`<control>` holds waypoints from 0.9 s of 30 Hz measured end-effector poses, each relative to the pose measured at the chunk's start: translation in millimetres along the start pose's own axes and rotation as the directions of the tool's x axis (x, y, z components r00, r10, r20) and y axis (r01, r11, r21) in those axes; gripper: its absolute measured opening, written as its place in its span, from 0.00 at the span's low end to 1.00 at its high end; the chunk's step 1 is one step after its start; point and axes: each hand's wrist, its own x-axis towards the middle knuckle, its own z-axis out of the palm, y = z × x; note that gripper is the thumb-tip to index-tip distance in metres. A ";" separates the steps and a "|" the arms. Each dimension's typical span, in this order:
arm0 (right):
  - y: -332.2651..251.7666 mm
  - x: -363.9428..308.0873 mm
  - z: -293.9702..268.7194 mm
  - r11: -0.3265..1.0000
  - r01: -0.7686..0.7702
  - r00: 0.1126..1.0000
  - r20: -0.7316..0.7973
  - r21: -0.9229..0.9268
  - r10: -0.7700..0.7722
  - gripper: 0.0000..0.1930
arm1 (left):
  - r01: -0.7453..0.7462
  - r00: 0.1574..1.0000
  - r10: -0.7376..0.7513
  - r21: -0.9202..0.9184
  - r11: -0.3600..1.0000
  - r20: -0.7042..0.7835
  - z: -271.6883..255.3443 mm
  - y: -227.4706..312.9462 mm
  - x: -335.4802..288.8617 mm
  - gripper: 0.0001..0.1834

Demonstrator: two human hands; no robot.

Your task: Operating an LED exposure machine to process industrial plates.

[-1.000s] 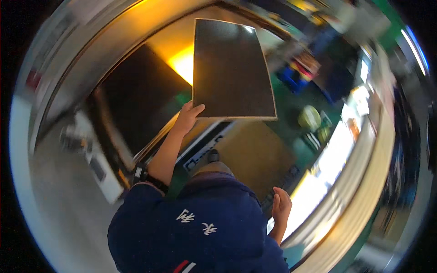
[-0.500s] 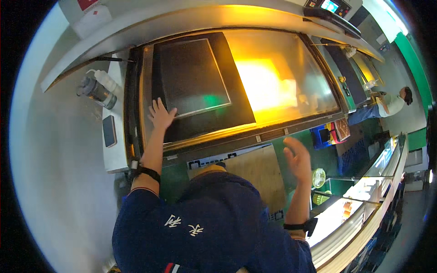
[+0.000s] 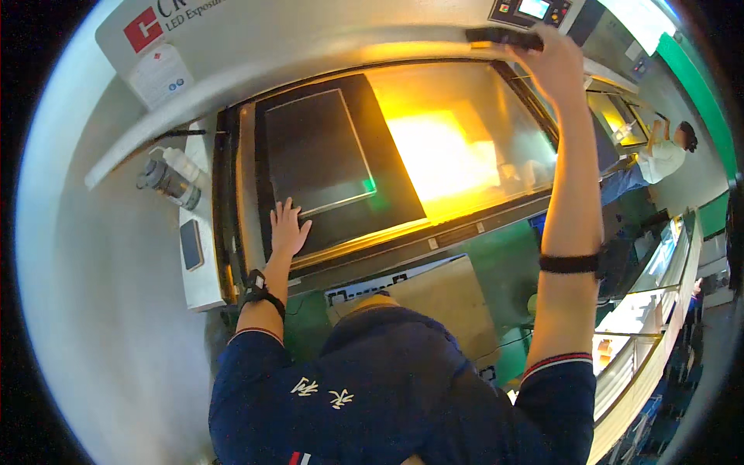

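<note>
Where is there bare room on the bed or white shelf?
The bed's glowing part, between black sheet and frame's right side; a small shelf patch, nearer than the phone. Crowded: shelf around both bottles, and the sheet, with panel and left hand.

Left hand (image 3: 287,232) palm down just inside the near left corner of the black-framed machine bed (image 3: 456,235), fingers fanned towards the far edge, thumb out to the right! Its bare left forearm (image 3: 277,268) slants in short, a black strap (image 3: 254,291) round the wrist. Up to the right hand (image 3: 559,66), raised by the bed's far right corner, fingers curled over in a grip! And what a reach: the right arm (image 3: 570,209) stretches long, nearly straight, a snug black fabric band (image 3: 570,263) circling the forearm.
</note>
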 end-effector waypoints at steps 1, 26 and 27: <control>-13.1 -11.0 3.3 0.999 0.034 0.999 0.034 0.004 -0.034 0.19 | 0.024 1.000 -0.024 0.001 1.000 -0.010 -4.1 -6.3 -8.6 0.30; -23.4 -400.4 114.9 0.893 -0.256 -0.025 0.921 0.369 -0.388 0.19 | 0.376 0.752 0.099 -0.548 0.747 0.652 58.2 138.5 -189.9 0.24; -3.7 -387.8 118.5 0.784 -0.356 0.108 0.856 0.509 -0.506 0.18 | 0.399 0.729 0.085 -0.523 0.754 0.679 64.9 158.3 -184.9 0.25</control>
